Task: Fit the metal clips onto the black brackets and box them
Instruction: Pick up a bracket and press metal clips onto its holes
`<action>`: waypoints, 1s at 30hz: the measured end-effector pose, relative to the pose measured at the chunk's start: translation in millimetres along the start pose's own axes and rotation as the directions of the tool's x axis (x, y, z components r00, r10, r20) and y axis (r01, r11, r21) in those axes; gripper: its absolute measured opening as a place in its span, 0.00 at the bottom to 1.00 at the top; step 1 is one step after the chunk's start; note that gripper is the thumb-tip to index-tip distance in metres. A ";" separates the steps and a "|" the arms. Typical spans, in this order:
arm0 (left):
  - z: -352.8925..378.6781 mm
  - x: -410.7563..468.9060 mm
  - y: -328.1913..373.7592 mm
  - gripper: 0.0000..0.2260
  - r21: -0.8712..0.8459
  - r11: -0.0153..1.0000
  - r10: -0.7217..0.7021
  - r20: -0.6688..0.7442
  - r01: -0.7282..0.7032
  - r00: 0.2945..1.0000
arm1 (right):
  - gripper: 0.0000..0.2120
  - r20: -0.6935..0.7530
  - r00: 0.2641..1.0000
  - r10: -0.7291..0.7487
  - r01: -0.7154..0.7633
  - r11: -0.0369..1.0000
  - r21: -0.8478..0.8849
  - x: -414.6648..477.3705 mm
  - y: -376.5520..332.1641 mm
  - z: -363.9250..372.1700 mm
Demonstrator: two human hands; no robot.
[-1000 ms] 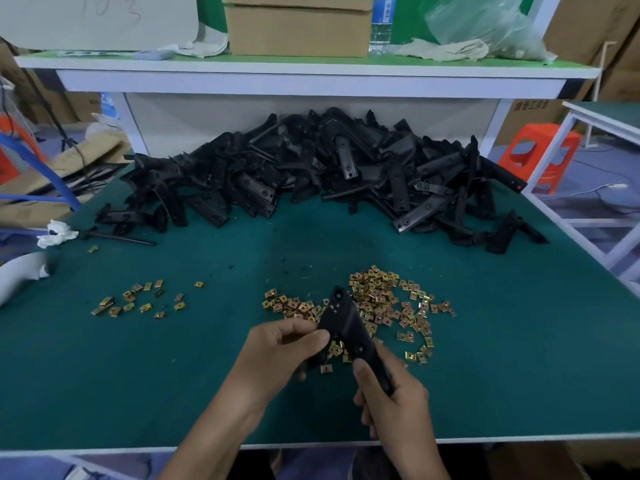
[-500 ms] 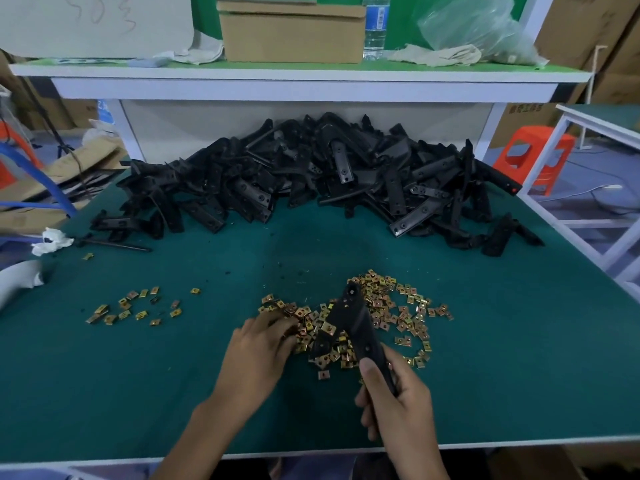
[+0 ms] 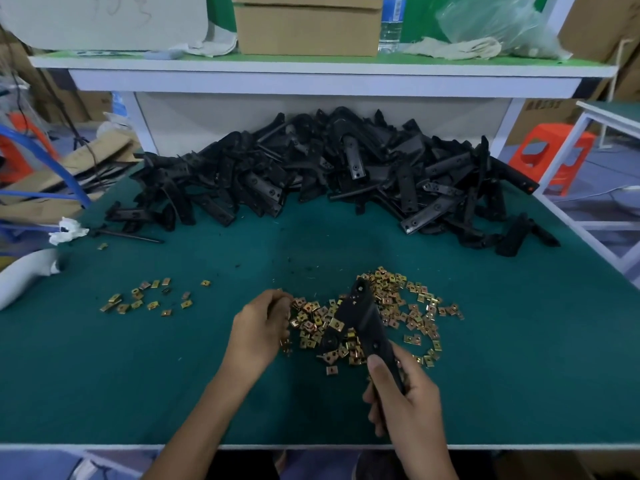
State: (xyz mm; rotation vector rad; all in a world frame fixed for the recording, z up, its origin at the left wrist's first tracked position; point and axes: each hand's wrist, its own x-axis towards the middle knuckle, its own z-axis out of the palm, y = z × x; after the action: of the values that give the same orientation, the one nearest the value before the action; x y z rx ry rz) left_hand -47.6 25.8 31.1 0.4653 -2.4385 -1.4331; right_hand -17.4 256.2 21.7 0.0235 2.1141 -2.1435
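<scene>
Two hands were low over the green table [image 3: 519, 358]: the right hand [image 3: 410, 403] gripped a black bracket [image 3: 362, 315] above the pile of gold clips [image 3: 401, 306], the left hand [image 3: 259, 329] curled its fingers into that pile, holding a clip or not I could not tell, and a big heap of brackets [image 3: 329, 178] lay behind.

Factory assy bench [image 3: 519, 341] — bracket heap [image 3: 329, 174], loose clips [image 3: 408, 306], cartons [image 3: 308, 26].

I record one black bracket [image 3: 363, 327] lifted, slanting over the main scatter of brass-coloured metal clips [image 3: 410, 306], with one clip [image 3: 336, 323] seated on its left arm. The bracket heap [image 3: 346, 181] lies farther back. A smaller clip scatter [image 3: 145, 299] lies well to the left.
</scene>
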 end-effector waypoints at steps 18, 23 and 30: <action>-12.1 0.4 23.8 0.08 -0.610 0.754 -0.205 0.133 0.243 0.970 | 0.19 0.009 1.000 -0.007 0.007 1.000 -0.027 -1.7 0.7 -0.1; -8.7 -6.1 37.2 0.06 -0.625 0.754 -0.138 0.153 0.204 0.979 | 0.15 0.013 1.000 -0.016 0.016 0.999 -0.033 -2.2 0.1 0.8; -6.5 -17.9 53.8 0.12 -0.531 0.841 0.005 0.190 0.098 0.982 | 0.13 0.029 0.999 -0.032 0.033 0.998 -0.046 -3.7 -1.4 1.1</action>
State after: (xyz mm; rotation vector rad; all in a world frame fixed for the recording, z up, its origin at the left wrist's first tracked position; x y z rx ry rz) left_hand -36.1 52.6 80.2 0.2679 -2.0104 -2.1684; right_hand -13.8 255.5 23.5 -0.0456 2.1623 -2.0996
